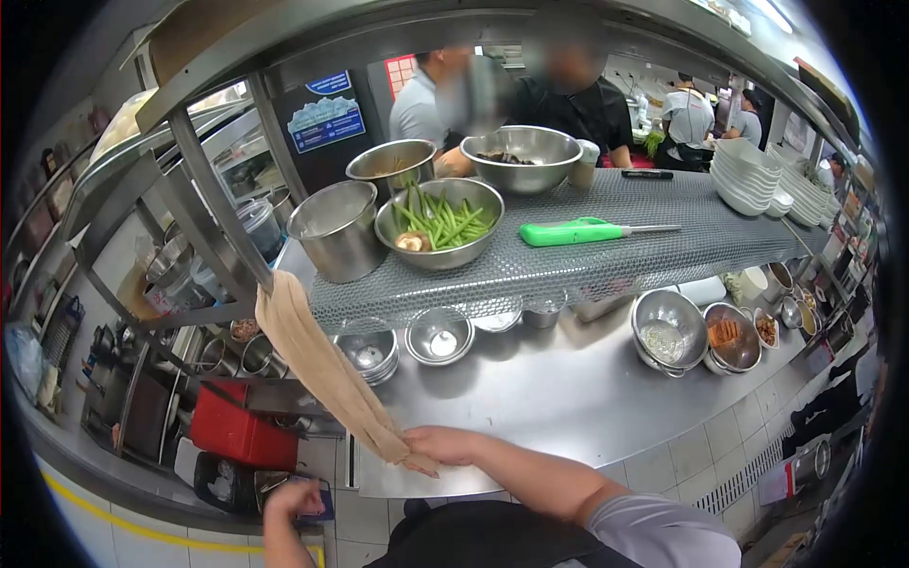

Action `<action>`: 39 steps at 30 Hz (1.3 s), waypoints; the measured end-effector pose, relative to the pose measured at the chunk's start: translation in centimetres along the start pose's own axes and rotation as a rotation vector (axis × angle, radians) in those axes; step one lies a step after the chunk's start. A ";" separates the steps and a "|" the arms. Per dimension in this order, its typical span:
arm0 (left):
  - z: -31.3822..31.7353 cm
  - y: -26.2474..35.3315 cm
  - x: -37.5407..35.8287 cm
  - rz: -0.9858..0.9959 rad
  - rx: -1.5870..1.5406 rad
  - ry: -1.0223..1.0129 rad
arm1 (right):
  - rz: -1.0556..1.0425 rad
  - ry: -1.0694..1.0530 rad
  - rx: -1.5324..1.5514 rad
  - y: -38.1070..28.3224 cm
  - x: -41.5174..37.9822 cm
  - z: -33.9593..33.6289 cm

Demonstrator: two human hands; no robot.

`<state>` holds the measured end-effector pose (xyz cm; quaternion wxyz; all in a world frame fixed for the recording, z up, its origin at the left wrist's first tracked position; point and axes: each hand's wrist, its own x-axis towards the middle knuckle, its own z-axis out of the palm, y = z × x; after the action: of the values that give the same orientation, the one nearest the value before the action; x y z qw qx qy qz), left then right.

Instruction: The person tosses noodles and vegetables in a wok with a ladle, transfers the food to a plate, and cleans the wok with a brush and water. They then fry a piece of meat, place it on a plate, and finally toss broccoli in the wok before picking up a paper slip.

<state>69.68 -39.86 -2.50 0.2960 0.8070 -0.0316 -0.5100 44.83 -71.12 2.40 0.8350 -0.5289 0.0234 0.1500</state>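
Note:
A long beige cloth (322, 364) hangs from the left corner post of the metal shelf down to the front of the steel counter. My right hand (440, 445) is closed round its lower end. Low on the left, my left hand (298, 499) hangs away from the cloth, over the floor area; its fingers look curled, and whether anything is in them cannot be made out. On the shelf above stand a steel bowl of green beans (453, 222), a steel pot (336, 232) and a green lighter (573, 232).
Steel bowls (440, 336) stand under the shelf, with a colander (669, 331) further right. White dishes (743, 180) are stacked on the shelf's right. A red bin (237, 426) is at lower left. Several people stand beyond the shelf, one in a black top (606, 118).

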 end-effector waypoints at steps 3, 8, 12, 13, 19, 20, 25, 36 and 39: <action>0.8 10.1 -6.3 0.558 -0.349 -0.209 | 0.083 -0.053 -0.115 -3.4 -0.4 1.2; 12.5 19.2 -11.2 0.987 -0.317 -0.370 | -0.291 0.041 -0.877 -5.0 3.0 3.8; 15.9 20.0 -8.6 0.934 -0.536 -0.049 | -0.003 0.234 -1.415 -8.7 0.3 5.6; 15.9 18.9 -7.1 0.966 -0.620 -0.010 | 0.002 0.245 -1.396 -8.5 -0.6 6.2; 16.7 15.0 -1.3 0.862 -0.900 -0.280 | -0.987 0.754 -1.062 -10.7 -2.6 9.8; 18.5 15.7 -3.5 0.882 -0.855 -0.299 | -0.995 0.950 -1.100 -11.2 -2.2 9.7; 20.2 14.5 -6.5 0.863 -0.655 -0.384 | -0.598 0.891 -1.219 -8.2 2.7 4.5; 16.7 14.8 -0.4 0.899 -0.560 -0.275 | -0.271 0.859 -1.328 -5.3 6.0 3.8; 15.9 15.9 2.5 0.815 -0.519 -0.280 | -0.139 0.862 -1.391 -5.9 6.7 2.8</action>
<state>61.51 -60.87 -1.28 0.6548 0.5529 -0.2557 -0.4473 52.50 -69.46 7.43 0.2416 -0.9370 0.2110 -0.1381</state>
